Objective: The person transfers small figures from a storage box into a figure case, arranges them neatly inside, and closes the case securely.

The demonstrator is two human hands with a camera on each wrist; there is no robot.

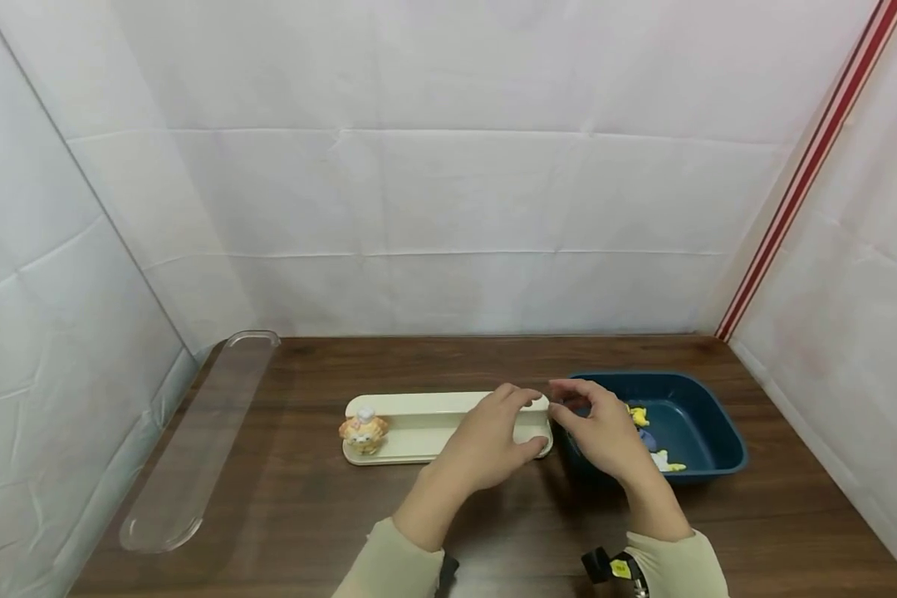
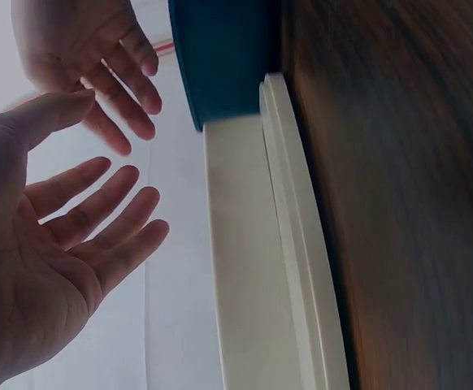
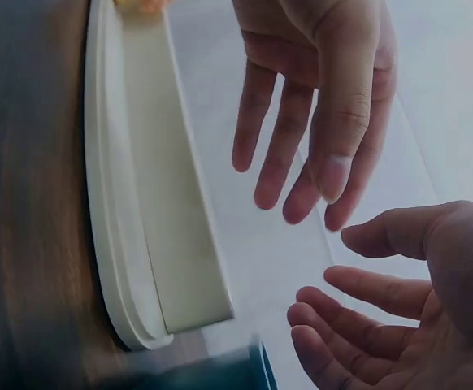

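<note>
My left hand (image 1: 486, 444) hovers above the right part of a long cream tray (image 1: 419, 433), its fingers spread and slightly bent, holding nothing. Facing it, my right hand (image 1: 601, 428) is raised over the left side of a dark blue basin (image 1: 706, 432), also holding nothing. Both wrist views show a gap between the palms, with the left hand (image 2: 66, 244) and the right hand (image 3: 407, 301) apart from the tray. A small orange-and-cream figurine (image 1: 364, 432) with a white top stands at the tray's left end.
Inside the basin lie small toys, including a yellow one (image 1: 638, 415) and a white-and-yellow one (image 1: 667, 462), partly hidden by my right hand. A clear elongated cover (image 1: 194, 448) lies along the left of the brown table (image 1: 299, 515). White sheeting (image 1: 448, 191) surrounds the table.
</note>
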